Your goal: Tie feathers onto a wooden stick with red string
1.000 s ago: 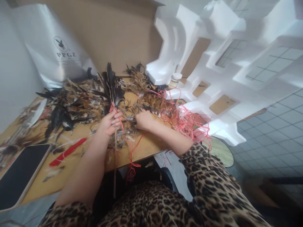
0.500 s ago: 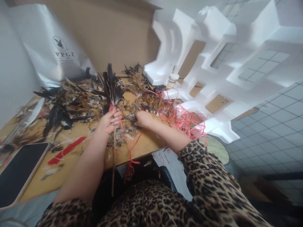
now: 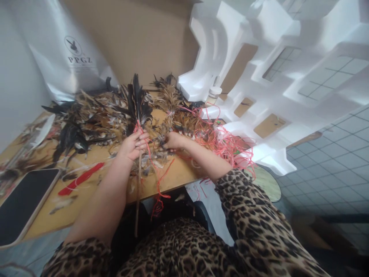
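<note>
- Gripping the slim stick (image 3: 138, 192) in closed fingers, the left hand (image 3: 134, 145) has hardly moved over the last second; black feathers (image 3: 137, 102) fan out just beyond it, with red binding (image 3: 137, 127) at their base and the stick's bare end hanging below.
- Changed slightly: the right hand (image 3: 174, 141), whose fingers have turned and now show more plainly among the small feathers (image 3: 167, 132) at its tips. They look bent together, but I cannot tell whether a feather is caught.
- Meaning, as I judge it: the left hand keeps the bunch steady while the right does the sorting or picking.
- From beneath the left hand, a loose red cord (image 3: 152, 161) trails down past the table edge, so that end is unsecured.
- Beyond the right forearm lies a pink cord tangle (image 3: 230, 144); left of the left forearm, a phone (image 3: 29, 204).
</note>
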`<action>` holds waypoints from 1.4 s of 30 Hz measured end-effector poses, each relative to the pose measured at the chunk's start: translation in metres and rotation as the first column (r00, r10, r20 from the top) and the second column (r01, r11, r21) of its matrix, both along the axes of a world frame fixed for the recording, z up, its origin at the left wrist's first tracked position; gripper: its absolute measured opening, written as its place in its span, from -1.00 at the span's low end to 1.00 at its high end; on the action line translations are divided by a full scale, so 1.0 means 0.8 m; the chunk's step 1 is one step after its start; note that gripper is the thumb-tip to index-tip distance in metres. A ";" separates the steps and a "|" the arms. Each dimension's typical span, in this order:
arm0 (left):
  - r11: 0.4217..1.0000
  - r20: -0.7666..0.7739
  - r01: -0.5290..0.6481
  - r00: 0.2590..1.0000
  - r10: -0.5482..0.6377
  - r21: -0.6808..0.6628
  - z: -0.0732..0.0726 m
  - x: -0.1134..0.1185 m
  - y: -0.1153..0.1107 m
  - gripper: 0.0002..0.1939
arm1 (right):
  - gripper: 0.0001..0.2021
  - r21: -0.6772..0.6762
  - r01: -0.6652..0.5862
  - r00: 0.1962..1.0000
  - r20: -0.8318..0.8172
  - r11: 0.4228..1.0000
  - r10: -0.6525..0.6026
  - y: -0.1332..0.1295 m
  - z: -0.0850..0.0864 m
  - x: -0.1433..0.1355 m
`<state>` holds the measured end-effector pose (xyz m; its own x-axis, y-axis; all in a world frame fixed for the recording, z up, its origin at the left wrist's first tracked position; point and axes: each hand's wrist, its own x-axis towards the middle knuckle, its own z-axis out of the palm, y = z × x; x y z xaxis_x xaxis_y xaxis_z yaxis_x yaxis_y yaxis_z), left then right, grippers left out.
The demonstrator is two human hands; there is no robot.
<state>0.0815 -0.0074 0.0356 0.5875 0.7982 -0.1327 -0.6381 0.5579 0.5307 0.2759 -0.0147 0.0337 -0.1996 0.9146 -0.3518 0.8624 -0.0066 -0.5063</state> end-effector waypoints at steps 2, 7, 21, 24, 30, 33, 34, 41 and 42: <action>1.000 -0.005 0.000 1.000 0.000 0.005 -0.001 0.000 0.000 -0.72 | -0.73 0.180 -0.047 0.989 0.149 0.982 0.020 -0.001 -0.005 -0.006; 1.000 -0.025 -0.006 1.000 0.006 -0.006 -0.004 0.000 0.002 -0.74 | -0.64 0.152 -0.017 1.000 0.013 0.988 0.015 -0.004 -0.011 -0.011; 1.000 -0.012 -0.010 1.000 0.010 -0.002 -0.010 -0.001 0.006 -0.72 | -0.78 -0.210 -0.039 0.559 -0.815 0.977 -0.153 -0.049 0.021 -0.026; 1.000 -0.025 -0.005 1.000 0.005 0.003 -0.007 0.001 0.001 -0.71 | -0.83 -0.137 0.145 0.586 -0.786 0.980 -0.196 -0.061 0.038 0.008; 1.000 -0.036 0.022 0.999 -0.023 -0.022 -0.007 0.004 0.000 -0.74 | -0.81 0.232 0.461 0.779 -0.569 0.857 -0.265 -0.091 0.099 0.168; 0.999 -0.008 0.000 1.000 -0.001 -0.038 -0.008 0.001 0.004 -0.75 | -0.87 0.564 0.449 0.885 -0.389 0.693 -0.257 -0.100 0.115 0.247; 1.000 -0.008 0.004 1.000 -0.004 -0.031 -0.008 0.001 0.004 -0.75 | -0.89 0.659 0.415 0.908 -0.348 0.627 -0.234 -0.101 0.118 0.261; 0.997 -0.083 0.029 0.996 -0.023 0.076 -0.003 0.008 -0.002 -0.79 | -0.81 0.420 0.350 0.915 -0.346 0.837 -0.208 -0.081 0.106 0.113; 0.996 -0.097 0.016 0.995 -0.007 0.089 -0.003 0.009 -0.002 -0.79 | -0.78 0.279 0.280 0.884 -0.449 0.918 -0.133 -0.072 0.098 0.074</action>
<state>0.0884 -0.0090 0.0328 0.5848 0.8026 -0.1177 -0.5749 0.5125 0.6378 0.3353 -0.0724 0.1123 -0.0521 0.9976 0.0464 0.5701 0.0679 -0.8188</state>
